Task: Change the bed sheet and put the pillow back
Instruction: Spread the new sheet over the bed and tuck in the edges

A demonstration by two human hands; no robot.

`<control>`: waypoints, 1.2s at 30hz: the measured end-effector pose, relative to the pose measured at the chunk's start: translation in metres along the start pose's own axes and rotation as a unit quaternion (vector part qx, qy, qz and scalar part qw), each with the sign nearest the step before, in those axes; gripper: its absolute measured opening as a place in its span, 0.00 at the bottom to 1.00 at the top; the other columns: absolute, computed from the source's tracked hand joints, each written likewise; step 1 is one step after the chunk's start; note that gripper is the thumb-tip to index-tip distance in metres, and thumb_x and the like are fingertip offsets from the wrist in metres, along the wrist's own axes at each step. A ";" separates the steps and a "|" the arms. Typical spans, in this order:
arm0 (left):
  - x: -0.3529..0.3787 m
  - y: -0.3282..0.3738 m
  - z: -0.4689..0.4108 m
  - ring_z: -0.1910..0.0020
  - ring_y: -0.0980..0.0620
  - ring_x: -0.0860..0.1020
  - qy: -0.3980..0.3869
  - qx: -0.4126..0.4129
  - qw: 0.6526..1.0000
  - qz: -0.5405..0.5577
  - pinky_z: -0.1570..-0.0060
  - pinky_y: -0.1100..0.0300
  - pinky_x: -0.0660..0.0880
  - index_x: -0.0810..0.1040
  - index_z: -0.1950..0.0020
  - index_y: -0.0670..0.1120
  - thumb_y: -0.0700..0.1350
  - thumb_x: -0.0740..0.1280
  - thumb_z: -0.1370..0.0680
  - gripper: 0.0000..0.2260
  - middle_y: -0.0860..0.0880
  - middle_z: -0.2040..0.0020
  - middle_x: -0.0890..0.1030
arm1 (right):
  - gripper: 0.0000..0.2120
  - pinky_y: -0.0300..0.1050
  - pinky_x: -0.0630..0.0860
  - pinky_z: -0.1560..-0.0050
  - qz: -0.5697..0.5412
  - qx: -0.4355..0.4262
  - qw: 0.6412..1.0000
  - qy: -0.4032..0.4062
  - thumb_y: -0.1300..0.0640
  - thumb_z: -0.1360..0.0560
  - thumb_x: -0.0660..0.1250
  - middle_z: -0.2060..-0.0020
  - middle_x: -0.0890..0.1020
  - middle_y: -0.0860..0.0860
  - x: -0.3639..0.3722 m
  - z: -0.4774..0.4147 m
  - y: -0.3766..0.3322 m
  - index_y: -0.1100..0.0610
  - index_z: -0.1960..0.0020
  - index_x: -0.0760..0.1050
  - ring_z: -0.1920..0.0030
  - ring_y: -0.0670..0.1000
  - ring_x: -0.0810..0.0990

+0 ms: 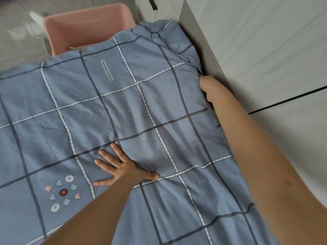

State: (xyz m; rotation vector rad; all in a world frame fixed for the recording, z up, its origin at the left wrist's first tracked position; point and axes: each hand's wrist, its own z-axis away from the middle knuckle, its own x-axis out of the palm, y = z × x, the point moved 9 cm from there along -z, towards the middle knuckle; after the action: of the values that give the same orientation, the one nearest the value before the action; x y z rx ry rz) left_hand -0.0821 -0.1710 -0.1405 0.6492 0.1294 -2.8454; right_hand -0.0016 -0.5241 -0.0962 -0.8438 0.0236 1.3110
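Along the wall side, our right hand (209,89) tucks the sheet (159,106) edge, grip hidden, can't tell. Left hand (122,167) flat, fingers spread. Sheet approx. on; pillow not seen.

L grip (122,167) flat, fingers splayed, palm down, R grip (210,89) fingers curled out of sight, both arms extended

Bed top: wide and flat under the blue checked sheet (141,106), blocked only by the left hand (122,167) pressed flat near the middle.
Right edge: tight against the pale cabinet (256,50); narrow gap filled by the right hand (210,89), fingers hidden, probably tucked under the sheet's edge.
Far corner: bunched sheet, wedged against the cabinet.
Far left: pink bin (85,30) just beyond the bed edge, open grey floor (16,41) beside it.
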 end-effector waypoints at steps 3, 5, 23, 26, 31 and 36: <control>0.000 0.000 0.000 0.35 0.38 0.20 0.001 -0.002 1.000 -0.001 0.40 0.23 0.41 0.12 0.39 0.50 0.69 0.77 0.58 0.79 0.43 0.39 0.13 | 0.46 0.49 0.66 0.30 -0.095 -0.022 0.994 -0.058 0.26 0.31 0.59 0.30 0.69 0.50 0.004 0.006 0.006 0.55 0.24 0.59 0.32 0.51 0.70; 0.000 0.000 -0.001 0.35 0.38 0.20 0.002 -0.002 1.000 0.000 0.40 0.23 0.41 0.12 0.40 0.50 0.69 0.77 0.58 0.79 0.43 0.39 0.13 | 0.51 0.46 0.68 0.33 -0.060 -0.074 0.995 -0.035 0.36 0.36 0.74 0.31 0.69 0.50 0.008 0.006 0.006 0.57 0.24 0.55 0.33 0.51 0.71; 0.001 -0.004 -0.010 0.30 0.39 0.25 0.113 -0.014 0.993 0.009 0.37 0.23 0.44 0.12 0.40 0.52 0.70 0.75 0.61 0.79 0.42 0.31 0.20 | 0.31 0.74 0.47 0.32 0.437 -0.494 0.739 0.136 0.38 0.28 0.60 0.25 0.62 0.51 0.174 0.139 0.089 0.43 0.27 0.64 0.26 0.62 0.59; -0.002 -0.003 -0.010 0.31 0.39 0.23 0.095 -0.008 0.995 -0.002 0.39 0.22 0.42 0.13 0.38 0.51 0.70 0.76 0.59 0.79 0.43 0.34 0.17 | 0.32 0.76 0.42 0.34 0.406 -0.353 0.816 0.213 0.34 0.26 0.54 0.23 0.57 0.50 0.131 0.086 0.073 0.41 0.24 0.57 0.25 0.64 0.55; 0.001 -0.003 -0.020 0.32 0.39 0.23 0.111 0.030 0.993 -0.015 0.40 0.22 0.40 0.12 0.39 0.50 0.77 0.70 0.58 0.77 0.42 0.34 0.17 | 0.31 0.76 0.39 0.33 0.287 -0.122 0.904 0.294 0.39 0.24 0.49 0.22 0.48 0.50 0.106 0.040 0.045 0.43 0.23 0.47 0.24 0.62 0.47; -0.032 0.017 -0.033 0.24 0.38 0.49 0.263 0.316 0.900 -0.147 0.34 0.32 0.46 0.49 0.22 0.55 0.76 0.44 0.30 0.41 0.44 0.23 0.55 | 0.31 0.69 0.46 0.28 0.272 -0.127 0.897 0.326 0.44 0.26 0.49 0.23 0.56 0.52 0.102 0.033 0.044 0.48 0.23 0.54 0.25 0.62 0.55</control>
State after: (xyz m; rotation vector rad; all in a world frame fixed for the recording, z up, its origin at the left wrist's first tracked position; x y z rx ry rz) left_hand -0.0361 -0.1773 -0.1566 1.6479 -0.6998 -2.8815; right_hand -0.0229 -0.4201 -0.1431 -1.5525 0.6741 1.5015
